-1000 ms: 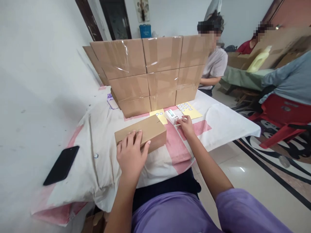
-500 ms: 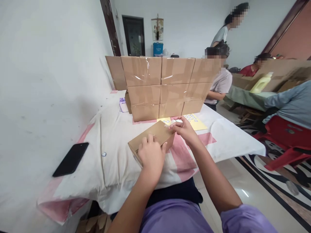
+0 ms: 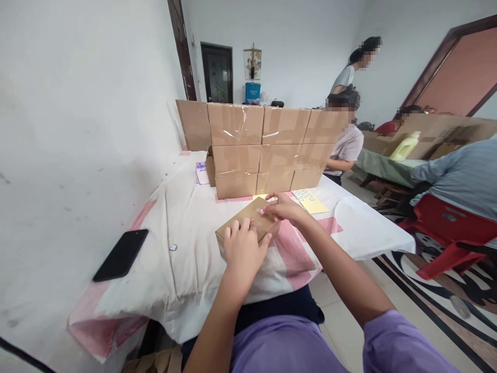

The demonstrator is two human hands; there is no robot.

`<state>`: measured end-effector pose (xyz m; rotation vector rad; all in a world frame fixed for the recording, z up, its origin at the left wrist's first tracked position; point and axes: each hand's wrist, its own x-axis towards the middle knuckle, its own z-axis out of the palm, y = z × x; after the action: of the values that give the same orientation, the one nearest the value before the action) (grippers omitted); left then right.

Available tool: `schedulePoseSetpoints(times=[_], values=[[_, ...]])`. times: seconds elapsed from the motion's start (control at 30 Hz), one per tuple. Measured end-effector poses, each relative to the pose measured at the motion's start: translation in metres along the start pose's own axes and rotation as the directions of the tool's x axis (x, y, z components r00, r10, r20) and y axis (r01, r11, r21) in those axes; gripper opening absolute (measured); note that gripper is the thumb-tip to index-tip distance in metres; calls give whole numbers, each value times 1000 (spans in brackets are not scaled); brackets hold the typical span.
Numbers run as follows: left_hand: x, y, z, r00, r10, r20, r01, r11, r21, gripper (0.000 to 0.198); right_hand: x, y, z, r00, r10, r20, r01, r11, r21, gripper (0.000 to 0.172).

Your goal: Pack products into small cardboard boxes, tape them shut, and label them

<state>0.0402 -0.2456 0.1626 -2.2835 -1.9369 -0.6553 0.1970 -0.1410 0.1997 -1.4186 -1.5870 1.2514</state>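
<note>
A small brown cardboard box [image 3: 240, 215] lies at an angle on the cloth-covered table [image 3: 194, 248]. Across its near side and top rests my left hand [image 3: 245, 246], fingers bent over the top and thumb at the right, holding it in place. My right hand [image 3: 286, 210] reaches in over the box's right end. Its fingertips touch the top face near a small pale patch, with thumb and forefinger a little apart. Behind the box lie a yellow sheet of small stickers [image 3: 315, 203] and part of another yellow sheet [image 3: 258, 198].
Taped cardboard boxes [image 3: 238, 158] stand stacked as a wall at the back. A black phone [image 3: 121, 255] lies to the left, near a loose small sticker [image 3: 173, 247]. Rightward are a red chair [image 3: 450, 223], a yellow bottle [image 3: 406, 147] and several other people.
My right fingertips have moved from the box's far right corner inward onto its top and pressed down. The small pale piece they pinched now seems to lie on the box. The view has shifted slightly.
</note>
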Motion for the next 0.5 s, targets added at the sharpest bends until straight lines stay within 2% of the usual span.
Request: schedulePoseSetpoints(times=[0.33, 0.5], values=[[0, -1, 1, 1000, -10, -1, 10, 1000, -26, 49, 8, -13, 7, 991, 117, -60, -122, 988, -99, 45], [11, -5, -8, 999, -6, 53, 9, 998, -58, 47, 14, -13, 1, 988, 151, -41, -154, 982, -111, 45]])
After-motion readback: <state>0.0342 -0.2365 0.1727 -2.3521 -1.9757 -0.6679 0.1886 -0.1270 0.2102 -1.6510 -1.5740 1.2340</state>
